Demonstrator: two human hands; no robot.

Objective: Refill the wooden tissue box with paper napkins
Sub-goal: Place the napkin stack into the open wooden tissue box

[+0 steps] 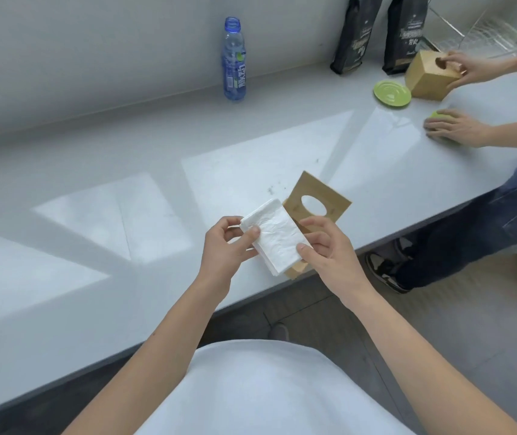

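A stack of white paper napkins is held above the counter's front edge. My left hand pinches its near-left corner with thumb on top. My right hand pinches its right edge. Just behind the napkins stands a wooden tissue box lid with an oval hole, tilted up on the white counter; a wooden piece shows below the napkins. At the far right, another person's hand holds a wooden tissue box.
An uncapped blue plastic bottle stands at the back. Two black bags lean on the wall. A green saucer lies by the box. The other person's second hand covers a green object; their legs stand at the counter's right end.
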